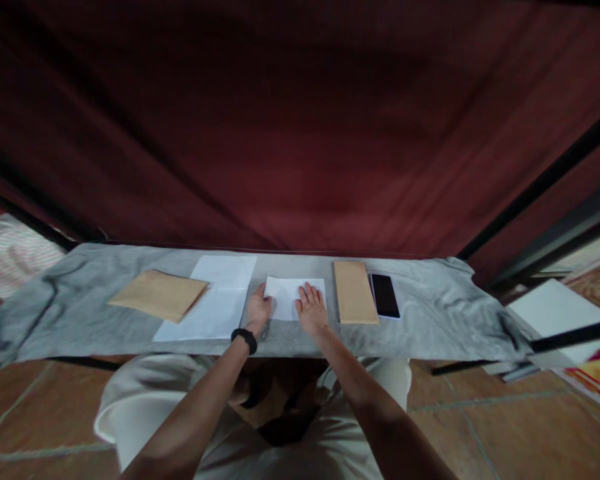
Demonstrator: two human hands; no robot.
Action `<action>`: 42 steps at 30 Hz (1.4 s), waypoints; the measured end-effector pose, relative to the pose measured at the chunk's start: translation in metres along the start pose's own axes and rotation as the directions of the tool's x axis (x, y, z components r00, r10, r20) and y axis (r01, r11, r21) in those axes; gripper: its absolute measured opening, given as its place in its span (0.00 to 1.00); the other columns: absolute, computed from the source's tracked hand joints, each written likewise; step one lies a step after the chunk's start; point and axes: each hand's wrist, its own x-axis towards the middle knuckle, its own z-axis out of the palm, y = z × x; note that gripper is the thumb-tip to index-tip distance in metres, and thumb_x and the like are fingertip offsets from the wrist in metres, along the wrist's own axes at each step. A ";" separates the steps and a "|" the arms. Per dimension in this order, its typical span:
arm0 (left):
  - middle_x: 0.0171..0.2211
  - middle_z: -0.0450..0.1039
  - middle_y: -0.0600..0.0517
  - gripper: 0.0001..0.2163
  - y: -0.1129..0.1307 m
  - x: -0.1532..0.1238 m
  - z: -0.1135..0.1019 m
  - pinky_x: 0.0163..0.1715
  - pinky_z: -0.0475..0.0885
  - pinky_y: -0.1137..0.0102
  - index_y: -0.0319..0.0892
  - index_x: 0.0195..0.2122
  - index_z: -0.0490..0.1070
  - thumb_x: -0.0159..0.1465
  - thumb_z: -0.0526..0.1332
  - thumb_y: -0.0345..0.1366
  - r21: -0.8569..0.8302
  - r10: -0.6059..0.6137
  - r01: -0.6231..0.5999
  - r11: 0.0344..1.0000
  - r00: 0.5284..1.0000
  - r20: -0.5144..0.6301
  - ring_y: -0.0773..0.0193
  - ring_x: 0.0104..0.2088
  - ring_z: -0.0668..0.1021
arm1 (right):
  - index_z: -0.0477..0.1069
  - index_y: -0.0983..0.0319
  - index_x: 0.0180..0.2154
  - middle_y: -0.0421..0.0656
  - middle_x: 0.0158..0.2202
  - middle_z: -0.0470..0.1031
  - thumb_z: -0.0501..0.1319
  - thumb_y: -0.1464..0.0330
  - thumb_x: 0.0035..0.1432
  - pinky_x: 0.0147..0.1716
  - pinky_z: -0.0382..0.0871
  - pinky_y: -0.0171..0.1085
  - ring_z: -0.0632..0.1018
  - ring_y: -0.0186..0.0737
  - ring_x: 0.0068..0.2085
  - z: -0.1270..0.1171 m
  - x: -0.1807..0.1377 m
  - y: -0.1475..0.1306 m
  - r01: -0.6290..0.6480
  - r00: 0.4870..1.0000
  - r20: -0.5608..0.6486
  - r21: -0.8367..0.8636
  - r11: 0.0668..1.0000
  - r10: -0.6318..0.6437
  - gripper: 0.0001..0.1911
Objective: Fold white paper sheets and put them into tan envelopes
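Note:
A folded sheet of white paper (pixel 283 300) lies on the grey cloth in front of me. My right hand (pixel 311 309) rests flat on its right part, fingers spread. At the paper's left edge, my left hand (pixel 259 308) is curled, with the thumb over the edge and the other fingers partly hidden. Left of it are larger white sheets (pixel 220 308) with a crease across them. A brown paper envelope (pixel 160 295) overlaps their left side. To the right of my right hand lies another brown envelope (pixel 356 293), long and upright in view.
A smartphone (pixel 385 296) with a dark screen lies beside the right envelope. Grey cloth (pixel 435 313) covers the narrow table, wrinkled at both ends. A dark red curtain (pixel 300 167) hangs behind it, with black frame bars at the sides. White boards (pixel 555 313) stand at the far right.

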 end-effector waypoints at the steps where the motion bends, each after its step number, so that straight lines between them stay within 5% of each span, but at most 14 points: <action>1: 0.43 0.81 0.44 0.24 0.001 -0.001 -0.001 0.46 0.76 0.62 0.36 0.59 0.71 0.60 0.57 0.25 0.016 -0.002 0.002 1.000 1.000 -0.004 0.54 0.41 0.83 | 0.60 0.64 0.69 0.51 0.73 0.54 0.48 0.63 0.74 0.71 0.48 0.51 0.59 0.51 0.72 0.000 0.000 0.000 -0.007 1.000 0.011 -0.002 1.000 0.007 0.27; 5: 0.51 0.77 0.39 0.25 0.006 -0.013 -0.001 0.52 0.74 0.58 0.37 0.61 0.69 0.61 0.56 0.25 0.098 0.001 0.004 0.995 0.999 -0.051 0.51 0.48 0.81 | 0.59 0.63 0.70 0.50 0.73 0.53 0.46 0.62 0.75 0.71 0.46 0.52 0.58 0.51 0.73 0.000 -0.002 -0.002 -0.034 0.999 0.037 -0.016 0.999 0.034 0.27; 8: 0.63 0.67 0.36 0.25 0.014 -0.027 0.010 0.62 0.67 0.54 0.36 0.65 0.64 0.66 0.54 0.28 0.250 0.184 -0.152 0.956 0.977 -0.110 0.48 0.62 0.72 | 0.57 0.62 0.71 0.49 0.74 0.51 0.46 0.62 0.75 0.71 0.46 0.51 0.57 0.50 0.73 0.001 -0.003 -0.002 -0.039 0.998 0.038 -0.026 0.999 0.040 0.27; 11: 0.69 0.60 0.38 0.23 0.022 -0.035 0.029 0.67 0.61 0.54 0.36 0.67 0.63 0.71 0.52 0.33 0.317 0.423 -0.417 0.852 0.904 0.053 0.49 0.70 0.61 | 0.56 0.61 0.71 0.48 0.74 0.50 0.46 0.64 0.75 0.71 0.45 0.52 0.56 0.49 0.73 0.004 -0.005 -0.001 -0.027 0.999 0.032 -0.035 0.999 0.028 0.27; 14: 0.70 0.60 0.43 0.23 0.024 -0.036 0.045 0.70 0.54 0.53 0.38 0.67 0.64 0.73 0.47 0.35 0.334 0.476 -0.532 0.778 0.847 0.238 0.52 0.72 0.58 | 0.57 0.61 0.71 0.48 0.74 0.51 0.46 0.67 0.74 0.71 0.46 0.52 0.57 0.49 0.73 0.008 -0.006 0.002 -0.013 0.999 0.029 -0.034 0.999 0.014 0.27; 22: 0.72 0.56 0.47 0.26 0.018 -0.034 0.044 0.72 0.48 0.54 0.39 0.71 0.57 0.74 0.43 0.36 0.375 0.460 -0.552 0.745 0.832 0.310 0.57 0.73 0.54 | 0.62 0.64 0.68 0.49 0.71 0.60 0.47 0.70 0.72 0.70 0.52 0.48 0.63 0.45 0.70 0.009 0.008 0.004 -0.009 1.000 -0.016 0.031 0.999 0.010 0.26; 28: 0.72 0.56 0.46 0.27 0.020 -0.025 0.044 0.72 0.48 0.54 0.39 0.72 0.56 0.73 0.42 0.33 0.394 0.403 -0.513 0.763 0.853 0.331 0.56 0.73 0.55 | 0.61 0.65 0.69 0.49 0.72 0.57 0.46 0.68 0.74 0.71 0.48 0.52 0.60 0.49 0.72 0.008 0.021 0.001 0.030 0.999 0.030 -0.024 0.999 -0.030 0.26; 34: 0.72 0.57 0.46 0.26 0.018 -0.014 0.043 0.72 0.46 0.53 0.39 0.72 0.57 0.73 0.43 0.35 0.409 0.396 -0.487 0.772 0.871 0.290 0.56 0.74 0.54 | 0.60 0.62 0.69 0.51 0.72 0.57 0.48 0.63 0.74 0.70 0.50 0.55 0.60 0.52 0.72 0.013 0.022 0.001 -0.031 0.999 -0.030 -0.046 0.998 0.029 0.26; 42: 0.73 0.52 0.43 0.27 0.007 -0.011 0.033 0.72 0.46 0.54 0.37 0.72 0.54 0.74 0.45 0.40 0.465 0.335 -0.403 0.788 0.915 0.226 0.55 0.74 0.52 | 0.56 0.72 0.70 0.59 0.72 0.55 0.48 0.60 0.74 0.70 0.49 0.53 0.59 0.53 0.72 0.018 0.016 0.008 -0.126 0.984 -0.132 -0.069 0.990 0.116 0.31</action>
